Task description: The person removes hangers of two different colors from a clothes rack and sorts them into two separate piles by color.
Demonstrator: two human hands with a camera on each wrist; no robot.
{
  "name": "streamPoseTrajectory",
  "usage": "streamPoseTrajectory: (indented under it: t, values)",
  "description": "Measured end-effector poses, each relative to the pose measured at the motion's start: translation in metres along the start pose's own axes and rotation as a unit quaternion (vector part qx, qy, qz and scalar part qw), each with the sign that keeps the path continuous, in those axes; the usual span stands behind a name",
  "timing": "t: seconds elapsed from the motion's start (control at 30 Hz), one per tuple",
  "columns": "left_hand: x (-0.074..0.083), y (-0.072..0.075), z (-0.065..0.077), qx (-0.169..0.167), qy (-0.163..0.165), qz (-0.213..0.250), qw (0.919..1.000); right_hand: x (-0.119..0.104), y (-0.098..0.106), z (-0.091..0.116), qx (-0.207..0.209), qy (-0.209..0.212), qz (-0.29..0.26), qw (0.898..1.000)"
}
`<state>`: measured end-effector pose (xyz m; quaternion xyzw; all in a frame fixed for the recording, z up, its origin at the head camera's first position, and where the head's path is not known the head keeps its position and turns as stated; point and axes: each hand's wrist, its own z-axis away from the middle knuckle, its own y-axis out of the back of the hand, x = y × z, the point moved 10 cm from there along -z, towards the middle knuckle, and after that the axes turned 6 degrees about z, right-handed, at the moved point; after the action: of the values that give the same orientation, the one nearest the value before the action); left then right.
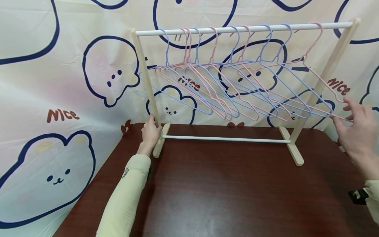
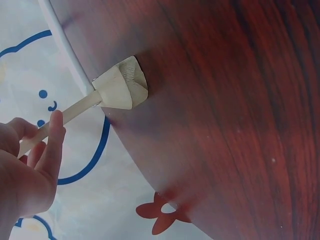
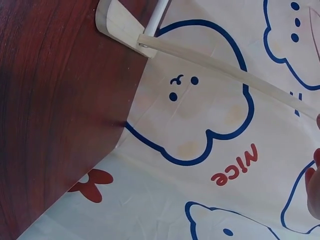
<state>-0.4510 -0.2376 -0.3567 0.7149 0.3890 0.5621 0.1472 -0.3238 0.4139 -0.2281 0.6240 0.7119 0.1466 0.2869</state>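
In the head view, a rack (image 1: 224,30) stands on a dark table (image 1: 228,184), with a printed cloth (image 1: 97,19) behind it. At the rack's left end, the left hand (image 1: 151,131) wraps its fingers round the lower part of the post (image 1: 146,77). At the rack's right end, the right hand (image 1: 356,128) pinches the outer corner of the pink hanger (image 1: 321,80), whose hook sits on the rack's top bar. The other hangers (image 1: 212,59), pink and blue, hang along the rack to the left of this one. The step in hand looks like handling that end hanger while the rack is steadied; I judge the next move calls for a firm left hold and a light pinch, so the hook stays on the bar. The left wrist view shows fingers about the post, above the rack's left foot (image 2: 117,90). The right wrist view shows the rack's right foot (image 3: 122,27) and, beyond the post, only fingertips at the edge, so from there I cannot tell the grip.
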Motion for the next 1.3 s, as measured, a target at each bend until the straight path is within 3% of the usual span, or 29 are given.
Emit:
streamPoseTrajectory:
  t: [0.23, 0.53, 1.07, 1.3]
  values:
    - [-0.004, -0.003, -0.002, -0.003, 0.007, -0.001, 1.0000, -0.005, 0.010, -0.001, 0.018, -0.008, -0.011, 1.000]
    - [-0.003, -0.001, -0.002, 0.000, 0.002, -0.005, 1.0000, -0.010, 0.022, 0.001, 0.001, -0.073, -0.014, 0.997]
    - [-0.001, -0.001, -0.003, 0.003, -0.015, -0.001, 0.9999, -0.001, 0.021, 0.032, -0.018, -0.080, -0.034, 0.996]
    - [-0.004, -0.002, -0.004, -0.002, -0.004, 0.000, 1.0000, 0.000, 0.018, 0.046, -0.014, -0.071, -0.067, 0.995]
